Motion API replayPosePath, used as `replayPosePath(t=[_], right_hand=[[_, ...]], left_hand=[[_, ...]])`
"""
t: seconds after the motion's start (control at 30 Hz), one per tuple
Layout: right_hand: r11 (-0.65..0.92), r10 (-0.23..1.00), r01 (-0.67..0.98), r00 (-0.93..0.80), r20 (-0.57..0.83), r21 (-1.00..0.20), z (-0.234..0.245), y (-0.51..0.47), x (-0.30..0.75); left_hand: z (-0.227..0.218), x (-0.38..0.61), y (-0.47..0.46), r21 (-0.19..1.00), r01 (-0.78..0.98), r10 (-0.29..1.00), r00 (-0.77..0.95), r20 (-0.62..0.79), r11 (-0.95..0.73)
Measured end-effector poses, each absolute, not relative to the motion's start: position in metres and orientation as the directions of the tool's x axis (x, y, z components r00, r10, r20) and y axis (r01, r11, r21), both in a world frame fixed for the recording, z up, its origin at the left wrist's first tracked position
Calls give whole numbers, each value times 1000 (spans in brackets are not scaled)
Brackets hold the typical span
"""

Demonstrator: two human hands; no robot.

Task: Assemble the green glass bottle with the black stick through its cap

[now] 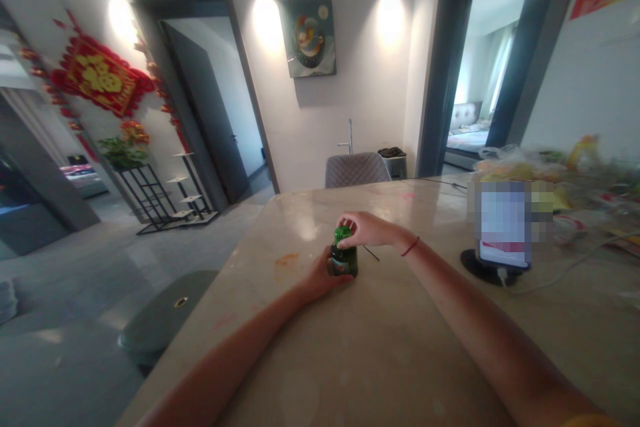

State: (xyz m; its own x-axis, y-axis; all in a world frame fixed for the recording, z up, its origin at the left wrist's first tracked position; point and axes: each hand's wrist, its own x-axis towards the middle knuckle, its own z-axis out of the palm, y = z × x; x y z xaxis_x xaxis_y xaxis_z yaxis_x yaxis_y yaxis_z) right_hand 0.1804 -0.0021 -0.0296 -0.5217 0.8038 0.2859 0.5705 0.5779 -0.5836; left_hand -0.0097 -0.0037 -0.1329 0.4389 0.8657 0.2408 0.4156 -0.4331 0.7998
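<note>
A small dark bottle [345, 263] with a pale label stands upright near the middle of the table [390, 333]. My left hand [319, 275] is wrapped around its lower body from the left. From above and the right, my right hand [367, 229] grips the bright green cap [342, 233] between thumb and fingers. The cap sits at the top of the bottle; whether it is loose cannot be seen. Just right of the bottle lies a thin dark stick-like thing [371, 253], partly hidden.
A phone [505, 230] stands on a round dark stand [473, 267] at the right, with a white cable [555, 273]. Behind it are blurred plastic bags [515, 163]. A quilted chair [357, 169] is at the far edge, and a green stool [165, 313] stands left of the table.
</note>
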Motion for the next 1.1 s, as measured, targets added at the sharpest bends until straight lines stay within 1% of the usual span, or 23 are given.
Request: replayPosePath(t=[0.1, 0.2, 0.3, 0.43, 0.5, 0.63, 0.7, 0.77, 0.8, 0.9, 0.97, 1.03, 1.1], right_hand=[[556, 822, 595, -495, 281, -580, -29, -4, 181], [583, 791, 544, -550, 269, -603, -28, -7, 182], [622, 749, 504, -607, 266, -599, -26, -7, 184], [619, 766, 541, -576, 286, -570, -27, -5, 183], [606, 786, 587, -543, 293, -537, -27, -6, 180], [576, 817, 710, -475, 328, -405, -26, -11, 174], [563, 823, 742, -460, 334, -365, -25, -13, 172], [556, 830, 741, -467, 306, -377, -24, -14, 173], [556, 831, 727, -479, 283, -402, -24, -14, 175], [552, 819, 641, -536, 204, -533, -24, -13, 181], [543, 808, 596, -562, 175, -592, -23, -12, 184], [549, 803, 595, -571, 172, -587, -22, -12, 186], [571, 795, 609, -578, 185, -550, -20, -12, 185]], left_hand=[[-133, -9, -4, 802, 404, 862, 440, 251, -440], [-134, -9, -4, 808, 409, 872, 426, 241, -423], [-134, -8, -4, 823, 394, 875, 426, 232, -410], [-132, -8, -5, 821, 406, 876, 432, 216, -402], [-130, -7, -6, 807, 422, 877, 424, 227, -413], [-126, -7, -9, 782, 454, 879, 412, 242, -428], [-126, -7, -8, 777, 458, 877, 417, 240, -431], [-127, -8, -8, 779, 448, 872, 422, 248, -438], [-128, -8, -7, 782, 442, 872, 420, 253, -440], [-129, -9, -6, 789, 426, 872, 408, 270, -443], [-129, -9, -7, 788, 424, 873, 399, 280, -446], [-128, -8, -7, 784, 422, 871, 396, 292, -455], [-128, -7, -8, 772, 436, 872, 381, 308, -463]])
